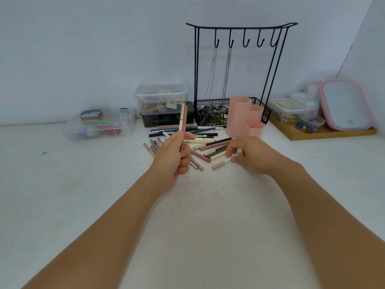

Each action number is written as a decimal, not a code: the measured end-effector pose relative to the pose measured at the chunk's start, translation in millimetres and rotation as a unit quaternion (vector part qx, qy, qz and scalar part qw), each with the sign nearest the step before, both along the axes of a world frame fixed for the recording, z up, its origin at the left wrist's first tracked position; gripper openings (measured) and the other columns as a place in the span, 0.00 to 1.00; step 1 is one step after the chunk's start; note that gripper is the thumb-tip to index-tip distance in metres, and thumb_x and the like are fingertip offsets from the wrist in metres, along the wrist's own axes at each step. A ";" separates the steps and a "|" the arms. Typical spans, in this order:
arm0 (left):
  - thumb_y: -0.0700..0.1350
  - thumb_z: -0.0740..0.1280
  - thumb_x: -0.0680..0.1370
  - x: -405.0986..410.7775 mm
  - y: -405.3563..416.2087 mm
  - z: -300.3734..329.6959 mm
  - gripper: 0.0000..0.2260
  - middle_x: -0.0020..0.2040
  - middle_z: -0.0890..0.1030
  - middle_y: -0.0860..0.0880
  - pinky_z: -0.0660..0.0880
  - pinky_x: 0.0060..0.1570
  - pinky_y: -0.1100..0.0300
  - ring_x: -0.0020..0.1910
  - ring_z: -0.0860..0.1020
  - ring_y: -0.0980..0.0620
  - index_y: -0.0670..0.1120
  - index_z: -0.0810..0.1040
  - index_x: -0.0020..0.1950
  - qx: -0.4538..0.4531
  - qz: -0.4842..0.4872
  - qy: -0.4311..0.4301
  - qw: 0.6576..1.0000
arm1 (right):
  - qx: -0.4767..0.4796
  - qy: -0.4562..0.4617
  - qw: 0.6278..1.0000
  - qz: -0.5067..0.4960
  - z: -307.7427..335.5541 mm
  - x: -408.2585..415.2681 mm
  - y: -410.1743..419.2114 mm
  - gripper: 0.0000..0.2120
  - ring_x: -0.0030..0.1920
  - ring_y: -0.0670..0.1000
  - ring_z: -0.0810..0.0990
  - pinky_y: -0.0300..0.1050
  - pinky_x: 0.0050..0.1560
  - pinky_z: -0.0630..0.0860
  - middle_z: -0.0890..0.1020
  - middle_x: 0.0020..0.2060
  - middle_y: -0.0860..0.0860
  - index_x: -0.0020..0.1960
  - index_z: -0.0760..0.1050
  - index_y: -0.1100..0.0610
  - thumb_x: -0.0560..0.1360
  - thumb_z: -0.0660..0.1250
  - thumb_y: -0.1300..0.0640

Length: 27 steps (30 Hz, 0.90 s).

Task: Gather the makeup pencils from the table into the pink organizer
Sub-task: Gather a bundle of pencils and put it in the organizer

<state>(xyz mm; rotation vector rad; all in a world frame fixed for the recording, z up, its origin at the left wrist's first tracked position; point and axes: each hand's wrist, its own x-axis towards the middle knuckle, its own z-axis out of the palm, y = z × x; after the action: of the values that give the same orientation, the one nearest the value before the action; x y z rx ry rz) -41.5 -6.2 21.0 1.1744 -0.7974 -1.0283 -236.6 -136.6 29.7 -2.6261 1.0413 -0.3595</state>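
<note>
Pencils (205, 146) scattered — pink organizer (243, 122) upright behind.

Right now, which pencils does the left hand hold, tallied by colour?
Cream pencil: 1
Pink pencil: 1
Total: 2, both gripped upright in the left hand.

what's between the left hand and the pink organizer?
Head view: loose makeup pencils lie on the table between the left hand, which grips two upright pencils, and the pink organizer.
</note>
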 end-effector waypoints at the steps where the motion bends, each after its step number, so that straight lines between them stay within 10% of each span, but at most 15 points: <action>1: 0.50 0.55 0.87 -0.1 -0.1 0.0 0.14 0.27 0.64 0.53 0.58 0.19 0.64 0.23 0.58 0.56 0.48 0.78 0.51 0.000 -0.001 0.004 1.000 | 0.009 0.005 1.000 0.005 0.3 -0.9 0.4 0.05 0.39 0.41 0.71 0.34 0.39 0.66 0.79 0.50 0.49 0.51 0.81 0.53 0.77 0.71 0.61; 9: 0.50 0.57 0.86 -6.0 -1.2 -2.6 0.14 0.29 0.67 0.53 0.58 0.20 0.66 0.24 0.61 0.58 0.47 0.81 0.56 -0.011 -0.010 0.019 1.000 | 0.040 -0.235 0.971 -0.002 13.2 5.0 13.8 0.03 0.37 0.39 0.73 0.27 0.39 0.70 0.77 0.42 0.47 0.51 0.77 0.53 0.81 0.66 0.60; 18: 0.59 0.56 0.84 -15.8 -2.0 -3.2 0.20 0.29 0.69 0.52 0.61 0.23 0.65 0.23 0.63 0.57 0.48 0.82 0.55 -0.001 -0.050 0.053 0.997 | 0.382 -0.495 0.778 0.055 20.7 35.5 49.6 0.08 0.31 0.48 0.79 0.38 0.32 0.78 0.84 0.38 0.56 0.59 0.76 0.65 0.81 0.64 0.65; 27: 0.43 0.61 0.81 -24.4 -5.4 -7.9 0.11 0.30 0.70 0.54 0.61 0.23 0.64 0.25 0.64 0.57 0.45 0.76 0.62 0.017 -0.099 -0.055 0.993 | 0.325 -0.476 0.817 0.010 10.6 42.1 55.3 0.04 0.28 0.42 0.80 0.33 0.28 0.72 0.86 0.33 0.50 0.53 0.78 0.63 0.78 0.69 0.64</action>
<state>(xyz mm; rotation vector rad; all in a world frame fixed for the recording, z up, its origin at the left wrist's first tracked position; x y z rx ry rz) -65.9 -11.6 13.1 1.2076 -1.0028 -1.1504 -194.5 -81.3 40.3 -1.4948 0.5995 -0.9709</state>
